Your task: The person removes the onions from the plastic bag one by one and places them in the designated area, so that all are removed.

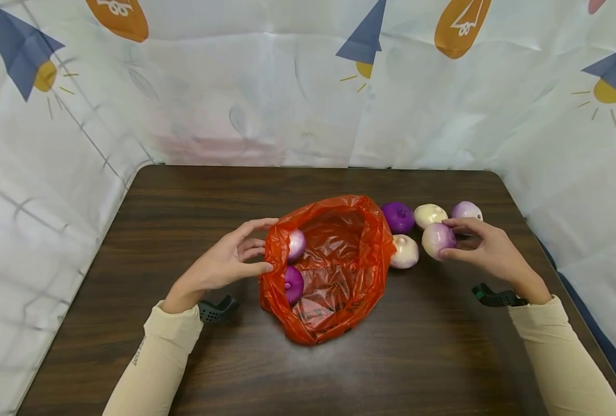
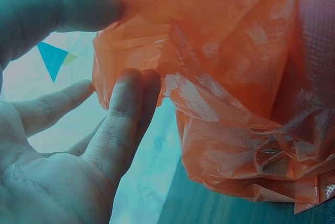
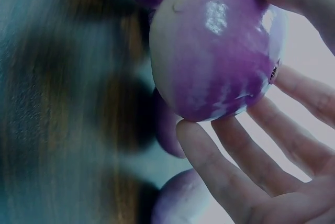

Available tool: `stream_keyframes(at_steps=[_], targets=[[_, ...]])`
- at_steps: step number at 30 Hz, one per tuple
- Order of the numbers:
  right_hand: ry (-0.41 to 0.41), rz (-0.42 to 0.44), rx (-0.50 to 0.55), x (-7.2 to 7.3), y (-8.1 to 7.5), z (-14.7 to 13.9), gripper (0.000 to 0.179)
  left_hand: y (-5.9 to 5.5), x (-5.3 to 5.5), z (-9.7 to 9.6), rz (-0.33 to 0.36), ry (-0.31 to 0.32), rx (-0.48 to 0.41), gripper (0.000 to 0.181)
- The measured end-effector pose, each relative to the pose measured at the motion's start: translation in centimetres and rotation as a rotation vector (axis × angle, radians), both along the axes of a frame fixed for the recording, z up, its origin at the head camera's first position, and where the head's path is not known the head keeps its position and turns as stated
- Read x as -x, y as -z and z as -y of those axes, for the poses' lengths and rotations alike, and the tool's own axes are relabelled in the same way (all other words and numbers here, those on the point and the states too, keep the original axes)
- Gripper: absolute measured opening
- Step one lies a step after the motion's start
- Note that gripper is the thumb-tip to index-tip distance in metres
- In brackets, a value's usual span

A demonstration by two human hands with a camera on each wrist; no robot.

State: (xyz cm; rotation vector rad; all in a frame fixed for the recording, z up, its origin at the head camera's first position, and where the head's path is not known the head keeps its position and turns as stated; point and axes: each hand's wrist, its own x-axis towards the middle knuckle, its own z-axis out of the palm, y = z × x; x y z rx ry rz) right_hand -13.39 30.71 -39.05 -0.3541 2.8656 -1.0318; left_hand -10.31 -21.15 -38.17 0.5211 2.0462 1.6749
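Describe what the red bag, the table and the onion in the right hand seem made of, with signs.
Red bag: apparently thin, shiny plastic film, creased and see-through in places.
Table: wood or wood-look laminate, slight sheen, streaky dark grain.
Onion: smooth, glossy highlights; real or moulded plastic, I can't tell.

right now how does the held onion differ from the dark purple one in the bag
The held onion is part pale, part purple; the bagged onion looks deep purple. The held onion is in the right hand, outside the red bag; the bagged onion lies inside, partly hidden. Both are rounded.
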Motion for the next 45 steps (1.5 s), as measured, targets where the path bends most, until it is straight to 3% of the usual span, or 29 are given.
stream_keyframes(at_steps=[9,17,24,31,45], targets=[[0.006,0.041,-0.125,0.0,0.8,-0.6,0.06,0.0,0.1,0.0,-0.009,0.003,0.002,0.079],[-0.053,0.093,-0.106,0.2,1.3,-0.9,0.058,0.0,0.2,-0.1,-0.001,0.013,-0.01,0.079],[-0.086,0.105,-0.162,0.3,1.5,-1.2,0.058,0.1,0.2,-0.2,-0.008,0.013,-0.009,0.079],[-0.08,0.137,-0.088,0.5,1.6,-1.3,0.056,0.2,0.3,-0.3,-0.001,0.017,-0.015,0.079],[-0.05,0.085,0.021,0.1,1.3,-1.6,0.05,0.3,0.2,0.0,0.004,0.009,-0.02,0.079]])
